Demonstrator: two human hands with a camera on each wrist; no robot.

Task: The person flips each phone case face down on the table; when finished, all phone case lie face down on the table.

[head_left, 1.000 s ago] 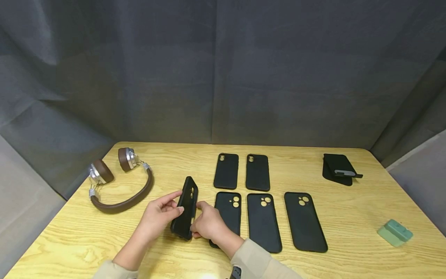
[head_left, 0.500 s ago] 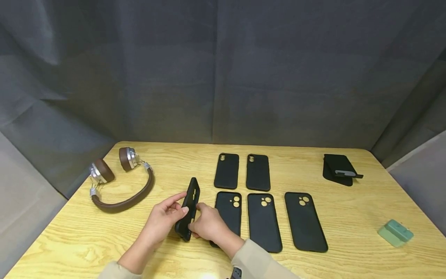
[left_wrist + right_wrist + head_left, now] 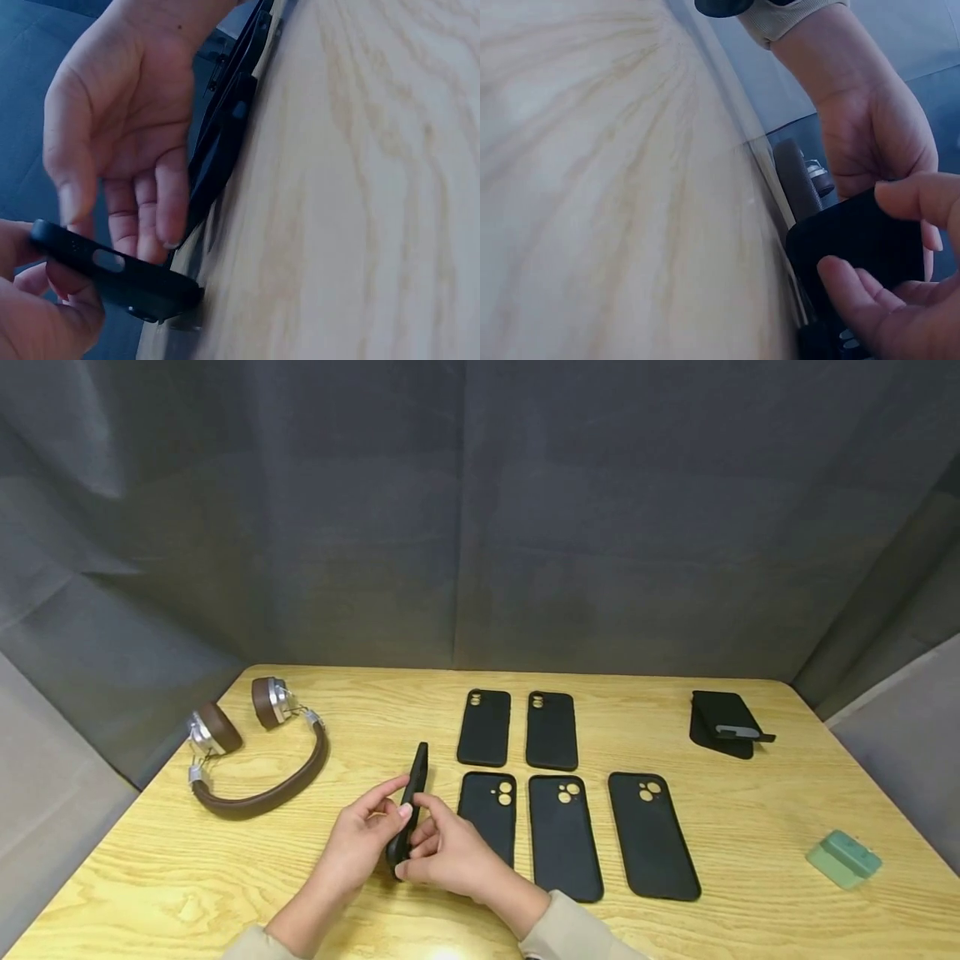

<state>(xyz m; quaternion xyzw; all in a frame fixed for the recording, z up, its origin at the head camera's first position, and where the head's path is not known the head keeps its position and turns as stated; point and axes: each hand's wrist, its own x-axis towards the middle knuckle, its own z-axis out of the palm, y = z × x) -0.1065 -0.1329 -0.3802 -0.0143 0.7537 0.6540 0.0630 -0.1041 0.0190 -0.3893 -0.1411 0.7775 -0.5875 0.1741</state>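
Note:
A black phone case [image 3: 401,845] stands nearly on its long edge, turned so mostly its thin side shows in the head view. My left hand [image 3: 362,835] pinches it from the left, thumb on the near face. From the right, my right hand [image 3: 453,852] grips it, thumb low and index finger higher. In the left wrist view a short end of the case [image 3: 142,276] shows an oblong cutout. The right wrist view shows its flat dark face [image 3: 862,236] between the hands. Directly right of it lies another black case [image 3: 491,814], partly covered by my right hand.
Two more cases, one [image 3: 564,839] and another [image 3: 654,835], continue the front row. Behind lie a back-left case [image 3: 483,728] and a back-right case [image 3: 551,731]. Brown headphones [image 3: 258,802] rest left; a black folded item [image 3: 723,718] and green block [image 3: 845,858] lie right.
The held case has turned from showing its broad face to nearly edge-on and shifted slightly right. My right hand's fingers have moved along it, thumb now at the lower part.

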